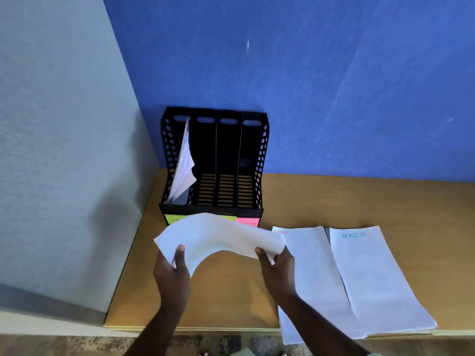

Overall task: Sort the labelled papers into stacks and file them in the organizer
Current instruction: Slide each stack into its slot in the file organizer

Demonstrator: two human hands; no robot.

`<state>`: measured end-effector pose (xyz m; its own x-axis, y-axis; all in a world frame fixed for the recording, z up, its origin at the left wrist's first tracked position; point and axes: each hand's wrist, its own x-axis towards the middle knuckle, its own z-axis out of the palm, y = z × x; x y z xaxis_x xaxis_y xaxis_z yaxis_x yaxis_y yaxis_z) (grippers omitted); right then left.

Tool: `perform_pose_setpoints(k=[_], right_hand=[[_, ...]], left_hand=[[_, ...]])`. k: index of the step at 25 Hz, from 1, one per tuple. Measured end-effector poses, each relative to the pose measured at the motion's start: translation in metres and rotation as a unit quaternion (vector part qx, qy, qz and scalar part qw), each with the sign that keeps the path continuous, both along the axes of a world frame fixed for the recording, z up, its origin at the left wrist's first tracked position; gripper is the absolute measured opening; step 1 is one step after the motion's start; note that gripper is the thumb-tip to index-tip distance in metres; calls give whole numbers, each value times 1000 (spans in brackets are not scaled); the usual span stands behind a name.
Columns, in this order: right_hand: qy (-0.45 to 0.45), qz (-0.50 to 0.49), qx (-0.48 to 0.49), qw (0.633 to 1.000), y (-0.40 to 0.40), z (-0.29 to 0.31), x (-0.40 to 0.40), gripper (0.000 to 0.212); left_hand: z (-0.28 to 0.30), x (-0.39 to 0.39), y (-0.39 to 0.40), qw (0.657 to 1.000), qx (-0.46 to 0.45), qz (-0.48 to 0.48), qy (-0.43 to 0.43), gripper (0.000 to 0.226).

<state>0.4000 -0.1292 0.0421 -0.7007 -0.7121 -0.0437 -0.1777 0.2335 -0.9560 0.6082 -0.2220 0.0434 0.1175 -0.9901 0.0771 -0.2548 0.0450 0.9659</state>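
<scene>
Two bare hands lift a sagging stack of white papers [218, 235] above the front of a wooden desk [231, 291], partway through a filing job. The left hand [171, 276] grips the stack's near left corner, thumb on top and fingers curled beneath; the right hand [276, 271] pinches the right end the same way, so the sheets bow upward between them. Whatever label this stack carries does not show from here.

To the right, two sorted stacks lie flat and side by side on the desk, their near ends overhanging its front edge: one marked in red, readable as FINANCE [316, 278] though its first letters are covered by the held sheets, and one marked ADMIN [375, 278] in blue-green.

Farther back, against the blue partition [308, 73] and beside the grey wall [64, 150], stands the black four-slot organizer [262, 150]. Its leftmost slot already holds a leaning sheaf of filed papers [183, 165]; the three slots to the right look empty, their slatted floors visible. Coloured tags [248, 222] run along its front lip, partly hidden by the raised stack.

By the look of it, sorting is finished and one stack of four is filed; the held stack appears next, with FINANCE and ADMIN left to go.
</scene>
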Motion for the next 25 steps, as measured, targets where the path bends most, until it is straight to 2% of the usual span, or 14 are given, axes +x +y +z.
perform_pose_setpoints(k=[3, 6, 10, 13, 15, 17, 20, 22, 25], right_hand=[[-24, 11, 71, 997, 2, -27, -4, 31], [-26, 2, 145, 989, 5, -50, 3, 25], [15, 35, 117, 992, -8, -21, -18, 11], [-61, 116, 78, 988, -17, 17, -53, 18], [-126, 191, 48, 972, -19, 45, -74, 33], [-183, 225, 49, 956, -22, 66, -89, 43], [-242, 217, 80, 942, -27, 82, -98, 38], [-188, 196, 104, 957, -32, 91, -101, 38], [-69, 188, 121, 972, -40, 116, -102, 35]], left_hand=[[-10, 1, 9, 998, 10, -39, -44, 48], [-35, 4, 14, 994, 80, -38, -56, 34], [-28, 6, -13, 991, 86, -44, -89, 11], [-20, 15, -55, 984, 117, -91, -100, 13], [-10, 14, -76, 975, 165, -131, -65, 13], [-1, 7, -90, 963, 207, -170, 23, 15], [6, -5, -100, 928, 251, -234, 145, 19], [11, -12, -104, 928, 243, -240, 146, 20], [20, -22, -112, 948, 225, -211, 72, 15]])
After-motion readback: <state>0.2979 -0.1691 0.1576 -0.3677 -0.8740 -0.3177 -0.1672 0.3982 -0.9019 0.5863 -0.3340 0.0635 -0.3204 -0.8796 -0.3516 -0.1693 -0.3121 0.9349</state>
